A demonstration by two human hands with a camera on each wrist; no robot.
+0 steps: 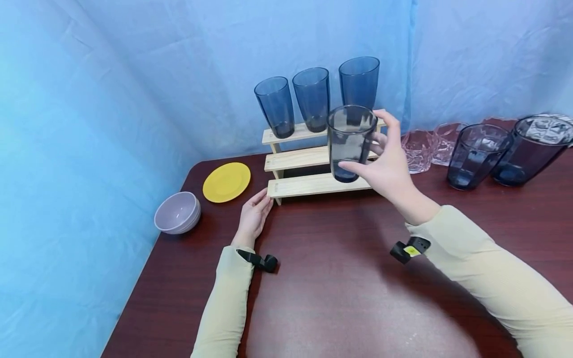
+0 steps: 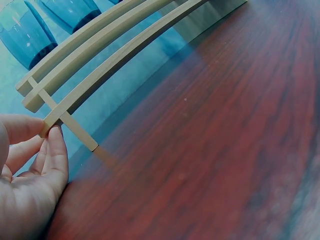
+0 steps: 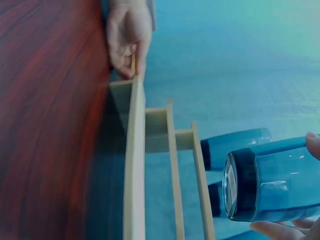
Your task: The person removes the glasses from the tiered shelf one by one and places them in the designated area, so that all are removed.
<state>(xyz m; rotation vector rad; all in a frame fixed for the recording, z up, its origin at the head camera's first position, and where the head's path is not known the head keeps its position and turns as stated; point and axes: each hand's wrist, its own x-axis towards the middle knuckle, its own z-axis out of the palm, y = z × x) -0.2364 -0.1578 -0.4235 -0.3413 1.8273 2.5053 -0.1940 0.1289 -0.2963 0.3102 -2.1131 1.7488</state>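
Observation:
My right hand (image 1: 390, 161) grips a tinted drinking glass (image 1: 351, 144) by its side, thumb in front and fingers behind. The glass is upright in the air, overlapping the lower steps of a three-step wooden rack (image 1: 313, 186) in the head view. My left hand (image 1: 254, 216) pinches the left end of the rack's lowest step between thumb and fingers, as the left wrist view also shows at the step's end (image 2: 50, 122). On the top step stand three blue-tinted glasses, a left one (image 1: 274, 107), a middle one (image 1: 312, 99) and a right one (image 1: 359, 82).
Left of the rack lie a yellow plate (image 1: 226, 182) and a lilac bowl (image 1: 178, 214) near the table's left edge. To the right stand clear tumblers (image 1: 418, 151) and two dark tinted glasses (image 1: 476, 156). A blue curtain (image 1: 179, 74) hangs behind the dark red table (image 1: 322, 278).

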